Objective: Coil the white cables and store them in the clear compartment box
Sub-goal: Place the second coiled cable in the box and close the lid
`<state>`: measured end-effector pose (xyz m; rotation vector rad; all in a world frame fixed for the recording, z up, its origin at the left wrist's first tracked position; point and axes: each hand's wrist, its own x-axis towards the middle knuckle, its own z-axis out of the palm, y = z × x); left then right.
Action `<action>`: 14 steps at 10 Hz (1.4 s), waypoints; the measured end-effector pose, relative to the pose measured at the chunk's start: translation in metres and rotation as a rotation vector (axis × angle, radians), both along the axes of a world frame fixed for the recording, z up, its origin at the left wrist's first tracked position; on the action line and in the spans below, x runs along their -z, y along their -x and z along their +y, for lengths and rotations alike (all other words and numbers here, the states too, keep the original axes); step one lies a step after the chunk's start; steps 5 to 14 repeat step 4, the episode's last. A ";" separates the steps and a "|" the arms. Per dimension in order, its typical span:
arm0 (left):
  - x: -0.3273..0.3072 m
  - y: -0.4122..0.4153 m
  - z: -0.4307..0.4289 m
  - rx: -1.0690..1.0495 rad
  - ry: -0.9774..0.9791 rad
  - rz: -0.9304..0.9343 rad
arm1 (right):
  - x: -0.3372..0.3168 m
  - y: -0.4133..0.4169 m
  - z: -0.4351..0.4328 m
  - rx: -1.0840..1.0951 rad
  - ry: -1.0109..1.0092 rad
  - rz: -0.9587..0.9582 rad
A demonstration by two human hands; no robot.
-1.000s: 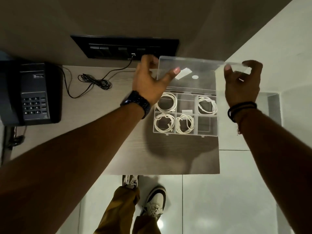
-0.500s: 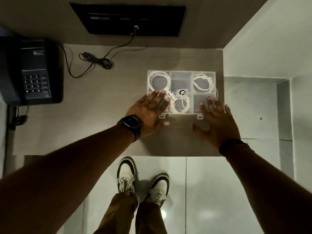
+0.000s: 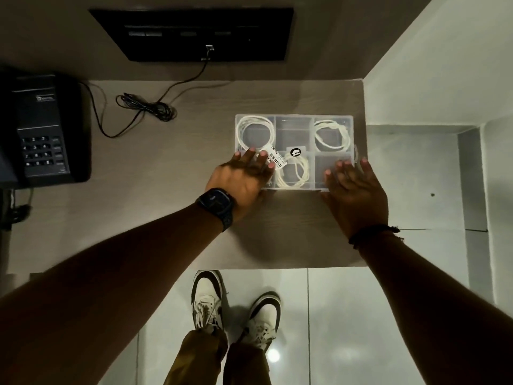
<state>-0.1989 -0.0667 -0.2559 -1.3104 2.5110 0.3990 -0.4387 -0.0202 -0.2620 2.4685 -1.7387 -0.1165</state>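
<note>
The clear compartment box (image 3: 294,126) lies on the right part of the desk with its lid down. White coiled cables show through the lid: one at the back left (image 3: 255,133), one at the back right (image 3: 331,134), one at the front middle (image 3: 294,173). My left hand (image 3: 244,179) lies flat on the lid's front left corner, fingers spread, and hides that compartment. My right hand (image 3: 352,190) lies flat on the front right corner, fingers apart. Neither hand grips anything.
A black desk phone (image 3: 41,129) sits at the left, its black cord (image 3: 150,107) bundled mid-desk and plugged into a black wall panel (image 3: 194,34). The desk's right edge (image 3: 364,190) runs just beside the box. My shoes (image 3: 206,298) stand on the tiled floor below.
One second ago both hands held the lid upright; it has since come down shut. Both hands now rest flat on its front corners, a little further onto the lid than half a second ago.
</note>
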 end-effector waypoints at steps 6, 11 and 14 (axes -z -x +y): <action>-0.011 0.020 -0.061 -0.057 0.071 -0.024 | -0.006 -0.003 -0.076 0.190 -0.309 -0.035; -0.011 0.020 -0.061 -0.057 0.071 -0.024 | -0.006 -0.003 -0.076 0.190 -0.309 -0.035; -0.011 0.020 -0.061 -0.057 0.071 -0.024 | -0.006 -0.003 -0.076 0.190 -0.309 -0.035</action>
